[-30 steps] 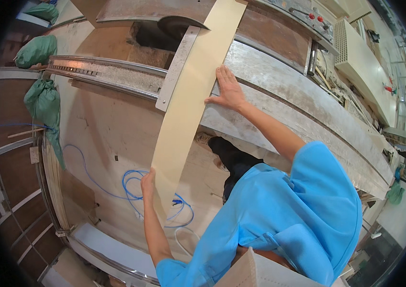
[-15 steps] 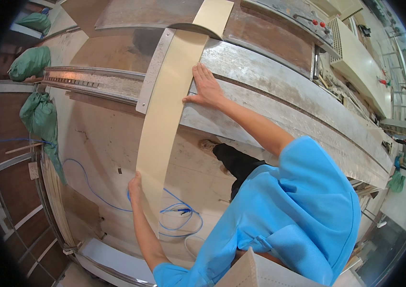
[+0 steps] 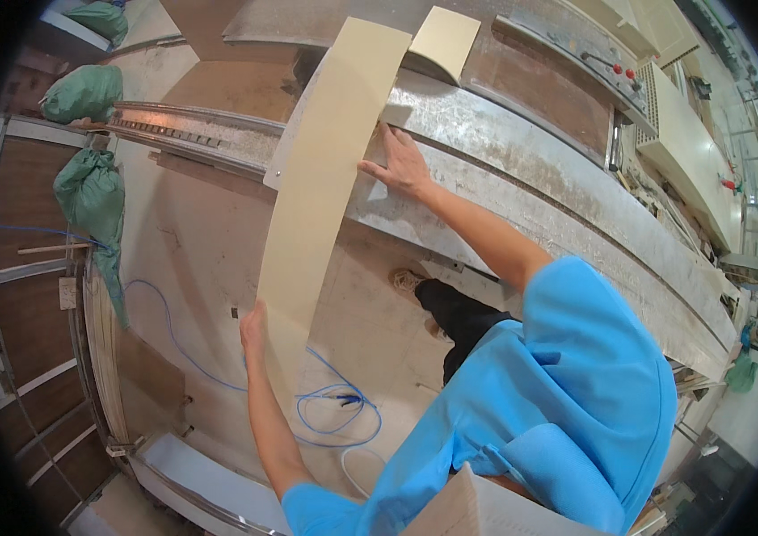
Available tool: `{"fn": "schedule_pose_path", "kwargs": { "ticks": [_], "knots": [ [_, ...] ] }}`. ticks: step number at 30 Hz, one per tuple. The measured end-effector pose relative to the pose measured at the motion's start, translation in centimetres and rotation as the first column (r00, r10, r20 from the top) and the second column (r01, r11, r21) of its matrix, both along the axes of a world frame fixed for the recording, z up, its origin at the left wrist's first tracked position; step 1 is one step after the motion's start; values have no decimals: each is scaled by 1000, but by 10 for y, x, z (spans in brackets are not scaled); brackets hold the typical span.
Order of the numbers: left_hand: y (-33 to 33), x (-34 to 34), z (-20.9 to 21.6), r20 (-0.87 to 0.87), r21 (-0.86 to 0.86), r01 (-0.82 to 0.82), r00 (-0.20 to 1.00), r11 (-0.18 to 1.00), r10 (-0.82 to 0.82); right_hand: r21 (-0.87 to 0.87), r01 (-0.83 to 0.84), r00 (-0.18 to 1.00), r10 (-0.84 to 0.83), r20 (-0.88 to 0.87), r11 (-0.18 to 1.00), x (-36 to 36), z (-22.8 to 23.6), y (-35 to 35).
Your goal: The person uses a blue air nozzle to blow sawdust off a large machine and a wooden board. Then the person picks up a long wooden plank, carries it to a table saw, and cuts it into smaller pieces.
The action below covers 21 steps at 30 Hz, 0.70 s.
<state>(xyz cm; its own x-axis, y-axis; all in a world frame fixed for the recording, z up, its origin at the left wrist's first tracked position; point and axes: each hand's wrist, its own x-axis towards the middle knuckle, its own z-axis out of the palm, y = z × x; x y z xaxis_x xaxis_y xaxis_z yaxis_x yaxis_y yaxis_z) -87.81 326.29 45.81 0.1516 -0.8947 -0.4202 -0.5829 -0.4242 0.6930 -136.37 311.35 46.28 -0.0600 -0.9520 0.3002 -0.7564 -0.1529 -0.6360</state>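
A long cream board [image 3: 330, 161] slants from near my left side up over a metal machine table [image 3: 531, 188]. My left hand [image 3: 254, 329] is closed on the board's left edge toward its near end; most of its fingers are hidden. At the right edge of the board is my right hand [image 3: 404, 163], open, thumb apart and fingers stretched over the metal surface. Its thumb and fingertips lie at or very near that edge. Beyond the board's far end is a separate cream piece [image 3: 449, 37], with a dark curved guard [image 3: 431, 67] partly showing beside it.
A metal rail [image 3: 187, 134] runs off to the left. Green bags [image 3: 84, 94] hang at the far left. A coiled blue hose [image 3: 339, 420] lies on the floor beneath the board. Levers with red knobs [image 3: 620, 70] stand at the back right.
The board's far end has come up off the table and out from under the curved guard, now covering part of it. The right hand has shifted slightly right; the left still holds the board.
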Motion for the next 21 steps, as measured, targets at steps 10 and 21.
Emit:
{"fn": "schedule_pose_path", "kwargs": {
  "ticks": [10, 21],
  "knots": [
    [10, 2, -15, 56, 109, 12, 998, 994, -18, 74, -11, 999, 8, 31, 997, -7, 6, 10],
    [20, -11, -12, 11, 30, 61, 998, 998, -61, 118, -7, 997, -3, 80, 993, -11, -7, 17]
  ]
}}
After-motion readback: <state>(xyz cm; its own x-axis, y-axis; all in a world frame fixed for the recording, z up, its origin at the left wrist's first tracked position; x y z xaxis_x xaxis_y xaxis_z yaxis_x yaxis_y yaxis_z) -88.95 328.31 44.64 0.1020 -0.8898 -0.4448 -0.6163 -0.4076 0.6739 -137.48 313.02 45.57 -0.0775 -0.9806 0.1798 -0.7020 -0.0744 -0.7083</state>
